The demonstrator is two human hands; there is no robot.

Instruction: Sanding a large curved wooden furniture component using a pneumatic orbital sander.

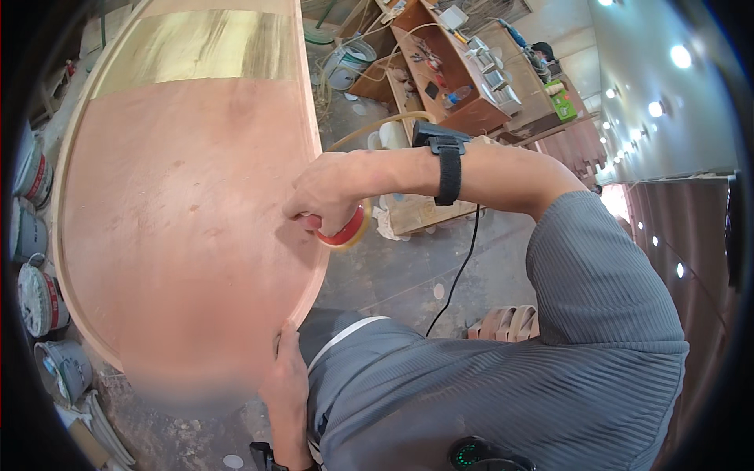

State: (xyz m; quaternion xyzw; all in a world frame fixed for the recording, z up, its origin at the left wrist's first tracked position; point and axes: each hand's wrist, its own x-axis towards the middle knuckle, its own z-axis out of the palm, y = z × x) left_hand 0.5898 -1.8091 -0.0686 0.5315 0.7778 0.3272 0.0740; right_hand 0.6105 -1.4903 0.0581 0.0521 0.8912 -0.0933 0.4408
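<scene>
In front of me lies a large wooden panel with a rounded near end, a raised pale rim and a shiny brass-coloured band across its far part. My right hand reaches over the panel's right edge, fingers curled round a round red thing with a yellowish rim; I cannot make out its kind. Part of it is hidden under the hand. At the near right curve, my left hand grips the panel's rim, its fingertips partly hidden. A blurred patch covers the panel's near end.
Several white buckets stand along the left. Beyond my right arm are a wooden shelf unit holding tools and a bottle, a tan hose and another bucket. A black cable hangs from my right arm's strap. Curved wooden pieces lie behind me.
</scene>
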